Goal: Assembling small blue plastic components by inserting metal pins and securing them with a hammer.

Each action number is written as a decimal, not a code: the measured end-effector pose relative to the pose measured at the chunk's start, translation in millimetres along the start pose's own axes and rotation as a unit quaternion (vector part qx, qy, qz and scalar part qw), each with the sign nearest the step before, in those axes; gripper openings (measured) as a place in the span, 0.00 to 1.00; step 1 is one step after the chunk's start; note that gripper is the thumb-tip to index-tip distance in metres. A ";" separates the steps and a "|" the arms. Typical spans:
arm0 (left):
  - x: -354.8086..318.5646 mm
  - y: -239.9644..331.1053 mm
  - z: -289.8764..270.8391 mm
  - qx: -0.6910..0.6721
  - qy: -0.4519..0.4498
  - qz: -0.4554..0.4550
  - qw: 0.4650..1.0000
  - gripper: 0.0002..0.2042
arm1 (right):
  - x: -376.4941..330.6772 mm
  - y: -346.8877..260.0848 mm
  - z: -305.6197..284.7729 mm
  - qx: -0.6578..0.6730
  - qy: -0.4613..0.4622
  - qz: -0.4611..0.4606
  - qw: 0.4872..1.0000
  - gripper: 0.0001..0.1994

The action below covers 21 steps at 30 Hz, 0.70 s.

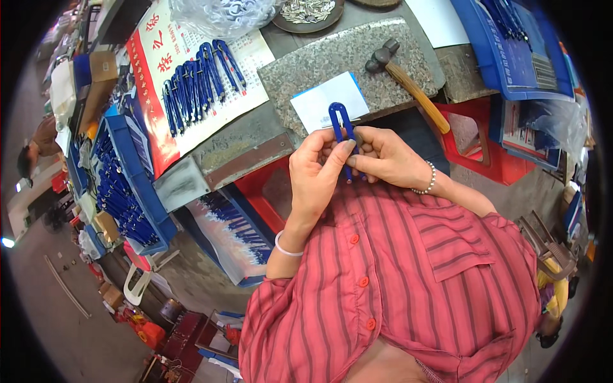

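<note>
- The blue U-shaped piece point(334, 116) is between the person's two hands, just in front of the chest, its rounded end pointing far and its two legs running near through the fingers.
- The left hand point(315, 167) grips it from the left, thumb pressed along the legs; the right hand point(387, 155) pinches from the right, fingers curled under and partly hidden.
- Holding both legs low probably steadies them while leaving the bend in plain view.
- The piece looks glossy dark blue and slim, with a narrow gap between its legs; small tips show below the fingers, too small to make out.
- Its bend shows against a white card point(313, 108) on the granite slab point(290, 76); whether they touch, I cannot tell.
- The hammer point(408, 82) lies at the slab's right, handle jutting past the near edge, likely so the right hand can reach it easily.
- Similar blue pieces point(199, 83) lie in a slanting row on the printed sheet point(246, 54) at left, perhaps for easy picking up.
- Small metal parts point(308, 10) sit in a dark dish beyond the slab, probably to keep them together.
</note>
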<state>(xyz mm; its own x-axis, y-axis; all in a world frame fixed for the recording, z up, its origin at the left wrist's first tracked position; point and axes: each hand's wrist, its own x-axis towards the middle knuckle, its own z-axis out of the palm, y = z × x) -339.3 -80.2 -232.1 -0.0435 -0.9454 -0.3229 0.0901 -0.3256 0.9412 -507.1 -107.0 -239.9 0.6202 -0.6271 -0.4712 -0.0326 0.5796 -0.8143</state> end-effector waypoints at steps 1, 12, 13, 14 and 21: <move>-0.4 -2.0 -0.5 0.001 0.000 0.003 1.000 0.08 | -0.4 -1.7 2.0 0.011 0.009 -0.003 1.000 0.12; -10.3 8.0 -0.3 -0.012 -0.023 0.037 0.999 0.07 | -10.1 -3.0 5.1 0.056 -0.020 -0.027 0.998 0.09; -12.4 8.8 0.0 -0.012 -0.022 0.034 0.999 0.07 | -11.3 -3.1 5.1 0.058 -0.019 -0.026 0.998 0.08; -15.2 9.3 0.2 -0.032 -0.017 0.004 0.999 0.07 | -12.1 -2.1 5.3 0.060 -0.019 -0.024 0.998 0.08; -26.2 -12.8 -7.8 -0.076 -0.029 -0.025 0.996 0.06 | -12.5 8.9 8.5 0.107 -0.012 -0.011 0.994 0.08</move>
<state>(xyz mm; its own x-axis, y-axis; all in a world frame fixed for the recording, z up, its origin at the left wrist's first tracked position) -331.5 -51.3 -236.5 -0.1085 -0.9274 -0.3579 0.2354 -0.3738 0.8971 -508.5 -89.5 -238.4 0.6378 -0.6296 -0.4437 0.1469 0.6650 -0.7323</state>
